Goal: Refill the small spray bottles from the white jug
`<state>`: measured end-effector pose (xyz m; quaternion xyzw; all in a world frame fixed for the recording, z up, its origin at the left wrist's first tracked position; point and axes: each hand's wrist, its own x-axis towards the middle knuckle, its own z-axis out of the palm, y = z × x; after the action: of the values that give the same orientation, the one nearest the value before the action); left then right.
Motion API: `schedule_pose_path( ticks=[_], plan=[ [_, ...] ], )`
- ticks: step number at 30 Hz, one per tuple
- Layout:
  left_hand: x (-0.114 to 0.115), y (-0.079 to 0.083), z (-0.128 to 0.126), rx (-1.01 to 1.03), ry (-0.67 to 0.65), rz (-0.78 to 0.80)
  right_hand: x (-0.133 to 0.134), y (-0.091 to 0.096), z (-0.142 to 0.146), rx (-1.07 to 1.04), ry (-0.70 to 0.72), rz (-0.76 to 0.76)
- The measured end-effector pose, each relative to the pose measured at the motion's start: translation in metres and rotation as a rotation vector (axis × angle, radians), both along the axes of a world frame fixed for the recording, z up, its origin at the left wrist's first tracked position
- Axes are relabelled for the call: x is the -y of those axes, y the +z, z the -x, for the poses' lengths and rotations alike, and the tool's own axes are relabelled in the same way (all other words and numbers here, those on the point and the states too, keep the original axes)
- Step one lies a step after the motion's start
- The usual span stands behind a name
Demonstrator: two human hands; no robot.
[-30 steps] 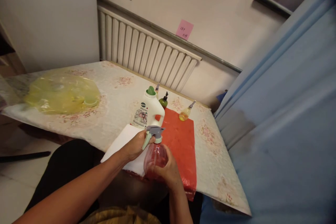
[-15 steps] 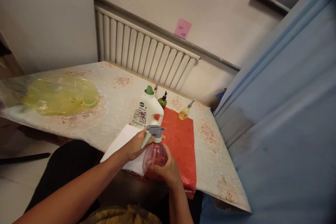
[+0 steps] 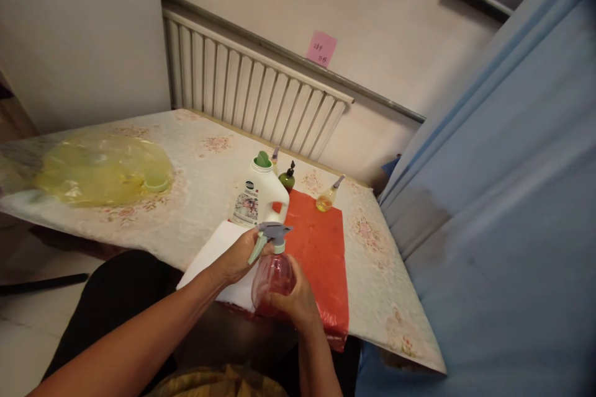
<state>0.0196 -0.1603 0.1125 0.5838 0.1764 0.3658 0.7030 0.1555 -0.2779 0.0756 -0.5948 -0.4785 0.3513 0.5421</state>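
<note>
Both hands hold a clear pink spray bottle (image 3: pixel 275 276) with a grey and pale green trigger head (image 3: pixel 272 232), upright at the near table edge. My left hand (image 3: pixel 243 254) is closed at the neck, beside the trigger. Around the right side of the bottle body curls my right hand (image 3: pixel 298 298). Under and behind the bottle lie a white sheet (image 3: pixel 212 263) and a red plastic sheet (image 3: pixel 319 254). Just beyond stands a white jug (image 3: pixel 261 195) with a label, a handle and a green piece (image 3: pixel 263 159) in its mouth.
A dark green pump bottle (image 3: pixel 287 180) and a small spray bottle with yellow liquid (image 3: pixel 328 195) stand farther back. Another slim bottle (image 3: pixel 275 155) is partly hidden behind the jug. A yellow plastic bag (image 3: pixel 102 167) lies on the left of the floral tablecloth (image 3: pixel 200 180). A blue curtain (image 3: pixel 503 198) hangs at right.
The view has shifted very slightly. Both hands keep the same hold on the spray bottle, and nothing on the table has visibly moved.
</note>
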Motion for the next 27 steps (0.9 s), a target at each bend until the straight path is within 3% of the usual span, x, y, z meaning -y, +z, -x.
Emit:
schedule_pose_path(
  ticks=[6,8,11,14,17,20,27],
  plan=[
    [-0.009,-0.013,-0.003,0.035,-0.123,0.068,-0.004,-0.013,-0.015,-0.068,-0.029,-0.006],
    [-0.020,-0.030,-0.003,-0.030,-0.069,0.017,-0.011,-0.017,-0.031,-0.059,-0.098,-0.021],
    [-0.043,-0.070,0.000,-0.352,0.058,-0.171,-0.032,-0.022,-0.064,-0.011,-0.250,-0.045],
    [-0.062,-0.113,0.007,-0.620,0.250,-0.472,-0.069,-0.023,-0.101,-0.003,-0.333,-0.054],
    [-0.069,-0.141,0.015,-0.690,0.374,-0.844,-0.115,-0.022,-0.129,0.008,-0.391,-0.083],
    [-0.066,-0.150,0.018,-0.744,0.405,-1.087,-0.164,-0.020,-0.145,0.021,-0.380,-0.114],
    [-0.065,-0.160,0.021,-0.791,0.570,-1.270,-0.263,-0.036,-0.132,0.131,-0.292,-0.180]
  ],
)
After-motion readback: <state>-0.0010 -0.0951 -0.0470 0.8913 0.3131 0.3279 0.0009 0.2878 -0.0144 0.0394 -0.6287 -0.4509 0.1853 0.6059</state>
